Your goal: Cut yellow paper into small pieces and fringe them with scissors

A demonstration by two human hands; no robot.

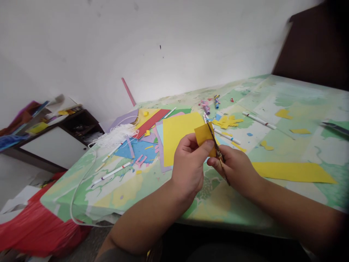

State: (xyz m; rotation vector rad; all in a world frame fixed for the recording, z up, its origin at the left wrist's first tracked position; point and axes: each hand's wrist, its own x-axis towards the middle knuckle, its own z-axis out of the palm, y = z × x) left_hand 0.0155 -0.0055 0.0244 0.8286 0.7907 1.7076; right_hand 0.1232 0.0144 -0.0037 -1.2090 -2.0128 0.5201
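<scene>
Between thumb and fingers, my left hand (189, 162) pinches a small yellow piece (203, 134) of paper or felt. My right hand (237, 167) is closed around a pair of dark-bladed scissors (219, 154). Their blades lie along the right edge of the yellow piece; whether they are cutting into it I cannot tell. Behind my left hand lies a large yellow sheet (178, 133) on top of other coloured sheets. A long yellow strip (294, 172) is on the table beyond my right forearm.
The table has a green patterned cloth (122, 196). Around lie yellow scraps (227, 121), markers (259, 120), a white string bundle (117, 134), a red strip (152, 123) and blue sheets (144, 149). A dark blade-like tool (335, 128) is at right. A low cabinet (57, 145) stands left.
</scene>
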